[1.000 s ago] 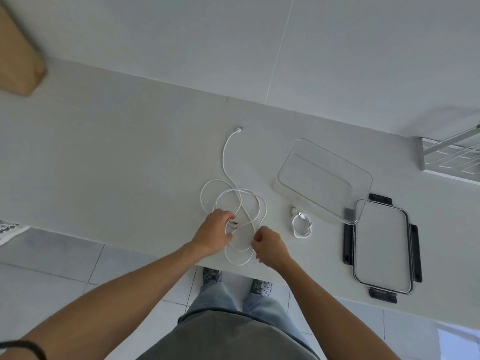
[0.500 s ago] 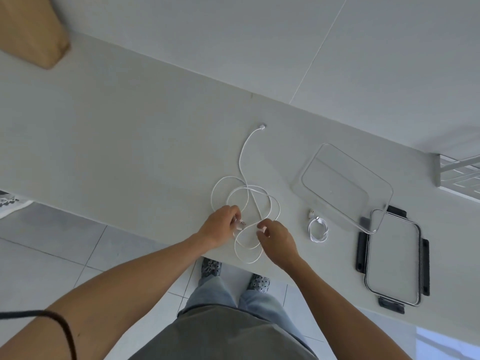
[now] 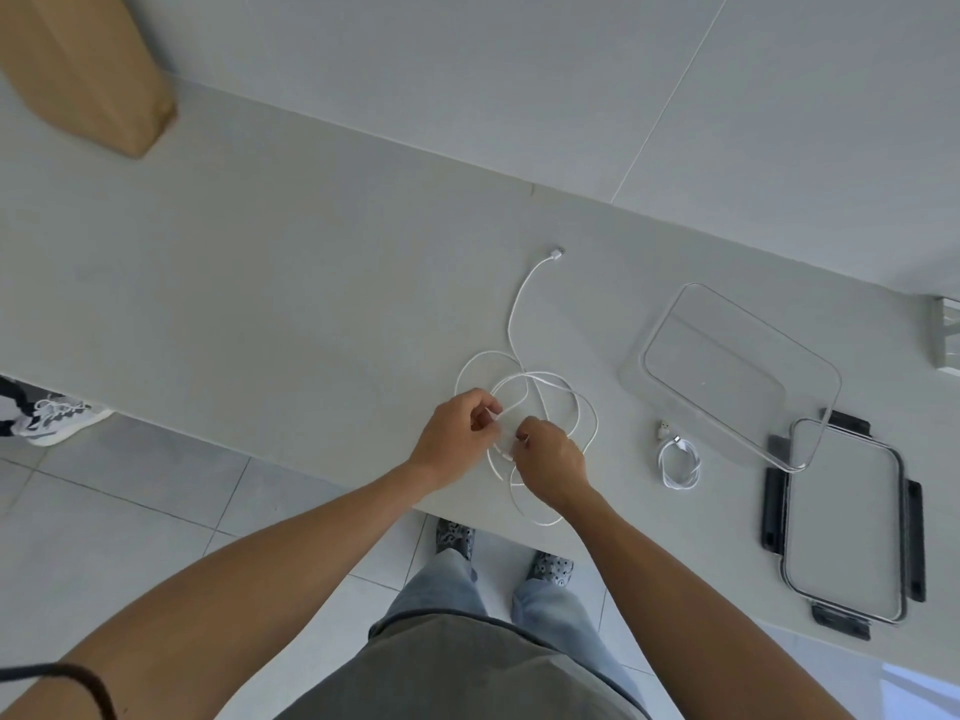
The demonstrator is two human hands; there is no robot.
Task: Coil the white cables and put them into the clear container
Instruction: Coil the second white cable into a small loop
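Observation:
A long white cable (image 3: 522, 309) lies in loose loops on the pale table, one plug end stretched toward the far edge. My left hand (image 3: 457, 433) and my right hand (image 3: 550, 459) meet over the loops near the table's front edge, each pinching a strand of this cable. A small white cable (image 3: 678, 462), coiled, lies on the table to the right of my hands. The clear container (image 3: 727, 371) stands open and empty farther right, beyond the small coil.
The container's lid (image 3: 844, 517), clear with black clips, lies flat at the right beside the container. A brown paper bag (image 3: 88, 65) stands at the far left of the table. A white rack (image 3: 948, 335) shows at the right edge.
My right hand has moved left toward my left hand until the two nearly touch over the loops. The view has shifted, so everything sits further right in the frame.

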